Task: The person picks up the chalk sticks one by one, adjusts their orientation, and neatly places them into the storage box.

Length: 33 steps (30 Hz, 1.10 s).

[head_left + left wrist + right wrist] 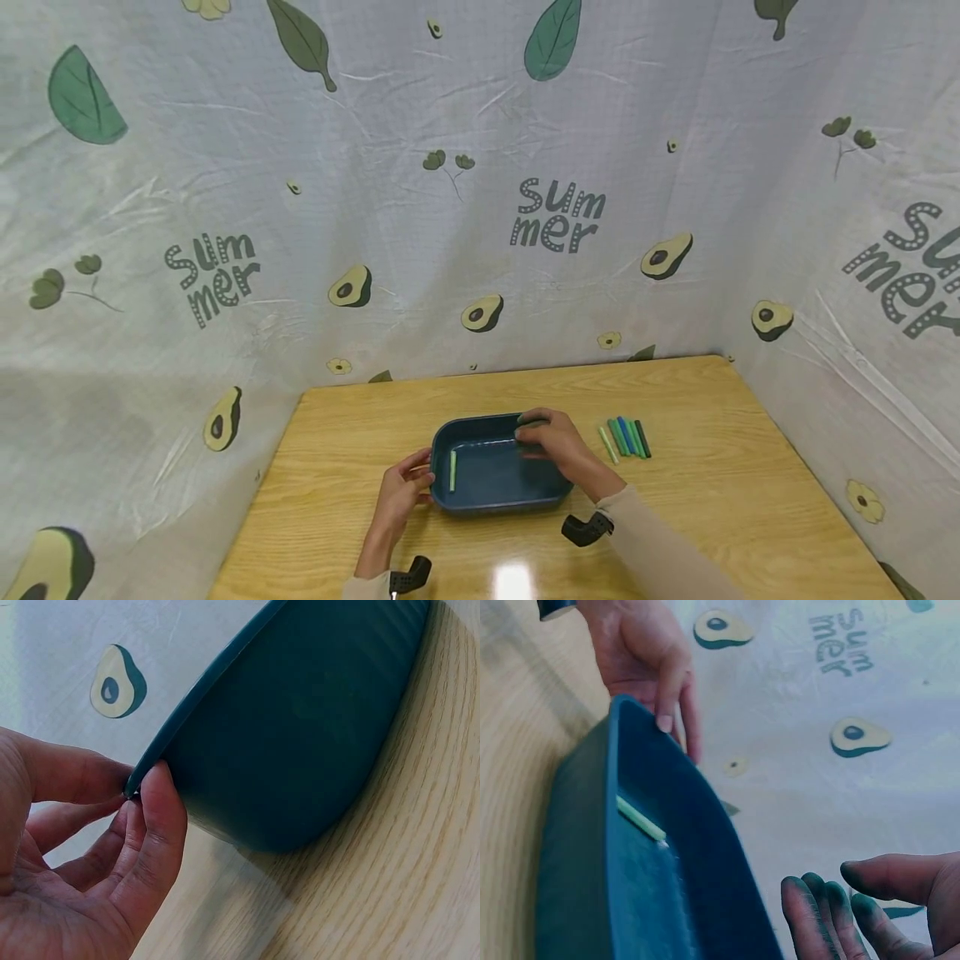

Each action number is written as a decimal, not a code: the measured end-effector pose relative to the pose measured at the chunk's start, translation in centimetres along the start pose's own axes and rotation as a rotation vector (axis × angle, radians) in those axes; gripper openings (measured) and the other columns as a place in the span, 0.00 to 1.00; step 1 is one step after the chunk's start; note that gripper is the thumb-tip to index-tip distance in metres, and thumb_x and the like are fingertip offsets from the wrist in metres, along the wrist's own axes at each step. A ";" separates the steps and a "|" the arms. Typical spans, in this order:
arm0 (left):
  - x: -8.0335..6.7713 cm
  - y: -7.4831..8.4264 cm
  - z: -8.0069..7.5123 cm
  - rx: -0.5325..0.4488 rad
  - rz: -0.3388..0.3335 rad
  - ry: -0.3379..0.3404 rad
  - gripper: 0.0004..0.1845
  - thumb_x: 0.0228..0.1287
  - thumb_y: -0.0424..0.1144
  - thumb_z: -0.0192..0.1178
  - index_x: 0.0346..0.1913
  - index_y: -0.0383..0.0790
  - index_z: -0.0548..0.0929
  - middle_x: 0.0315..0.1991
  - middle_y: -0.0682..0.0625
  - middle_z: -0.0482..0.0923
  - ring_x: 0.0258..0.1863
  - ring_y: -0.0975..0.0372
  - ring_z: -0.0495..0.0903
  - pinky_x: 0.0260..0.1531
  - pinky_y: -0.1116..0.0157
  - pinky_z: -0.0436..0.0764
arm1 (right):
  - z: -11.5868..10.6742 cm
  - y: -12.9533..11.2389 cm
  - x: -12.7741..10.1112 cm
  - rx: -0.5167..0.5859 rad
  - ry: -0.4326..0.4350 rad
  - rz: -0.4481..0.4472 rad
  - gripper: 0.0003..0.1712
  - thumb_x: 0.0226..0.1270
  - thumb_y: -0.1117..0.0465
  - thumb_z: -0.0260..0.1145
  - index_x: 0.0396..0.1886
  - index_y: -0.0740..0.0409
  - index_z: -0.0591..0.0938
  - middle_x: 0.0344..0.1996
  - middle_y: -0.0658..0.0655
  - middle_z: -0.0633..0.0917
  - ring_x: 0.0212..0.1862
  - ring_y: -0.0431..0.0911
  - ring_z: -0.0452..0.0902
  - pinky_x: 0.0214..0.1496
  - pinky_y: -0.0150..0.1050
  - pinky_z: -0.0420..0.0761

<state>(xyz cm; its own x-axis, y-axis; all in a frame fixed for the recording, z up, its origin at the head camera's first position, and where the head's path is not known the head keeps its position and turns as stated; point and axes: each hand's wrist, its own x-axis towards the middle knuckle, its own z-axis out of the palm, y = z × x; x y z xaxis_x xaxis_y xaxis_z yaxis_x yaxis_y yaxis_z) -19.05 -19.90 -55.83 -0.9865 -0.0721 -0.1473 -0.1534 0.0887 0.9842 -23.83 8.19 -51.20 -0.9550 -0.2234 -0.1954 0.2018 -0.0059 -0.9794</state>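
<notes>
Left hand [399,493] pinching rim of blue tray [491,496] (green stick [452,470] inside). Right hand [558,443] over tray, fingers loose, holding nothing. More sticks [627,437] beside.

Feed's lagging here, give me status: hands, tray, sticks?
Left hand pinching tray rim. Right hand over tray, open, fingertips stained green. One light green stick inside; remaining sticks on table. Nothing blocking.

Glossy wood-grain table [697,500], glare spot. Smooth matt blue plastic tray [495,492]. Creased printed cloth backdrop [450,250]. Chalky matt sticks [626,437].
</notes>
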 end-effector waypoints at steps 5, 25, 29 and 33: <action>0.1 -0.1 -0.1 -0.004 0.008 0.002 0.26 0.64 0.25 0.57 0.66 0.32 0.74 0.58 0.36 0.75 0.40 0.61 0.79 0.27 0.63 0.84 | -1.2 -0.8 -0.7 -0.027 0.047 -0.021 0.23 0.65 0.65 0.66 0.58 0.65 0.76 0.45 0.63 0.84 0.40 0.48 0.84 0.46 0.49 0.86; 0.1 -0.3 -0.1 -0.008 0.004 -0.008 0.26 0.65 0.25 0.56 0.67 0.31 0.72 0.59 0.34 0.73 0.44 0.54 0.79 0.30 0.57 0.85 | -8.4 -1.2 -3.9 -0.193 0.239 -0.131 0.22 0.67 0.66 0.65 0.59 0.68 0.74 0.48 0.67 0.82 0.46 0.54 0.84 0.50 0.47 0.85; -0.1 0.0 -0.1 -0.017 0.006 0.000 0.26 0.65 0.25 0.56 0.66 0.31 0.72 0.59 0.34 0.73 0.44 0.55 0.79 0.29 0.60 0.85 | -10.0 -0.5 -4.1 -0.243 0.287 -0.127 0.23 0.68 0.63 0.64 0.60 0.66 0.74 0.50 0.67 0.81 0.44 0.49 0.85 0.50 0.46 0.85; -0.2 0.0 -0.2 -0.021 0.006 0.004 0.26 0.64 0.25 0.56 0.66 0.32 0.73 0.59 0.34 0.74 0.43 0.56 0.78 0.28 0.61 0.84 | -11.3 0.1 -4.4 -0.274 0.342 -0.122 0.24 0.70 0.60 0.64 0.61 0.65 0.73 0.52 0.68 0.81 0.47 0.54 0.84 0.50 0.46 0.85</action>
<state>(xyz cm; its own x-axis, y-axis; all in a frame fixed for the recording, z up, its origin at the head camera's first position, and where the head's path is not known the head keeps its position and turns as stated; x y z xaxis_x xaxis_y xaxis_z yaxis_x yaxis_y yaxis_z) -18.85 -20.04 -55.76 -0.9871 -0.0754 -0.1415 -0.1467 0.0683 0.9868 -22.08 20.18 -51.00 -0.9945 0.0976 -0.0382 0.0622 0.2567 -0.9645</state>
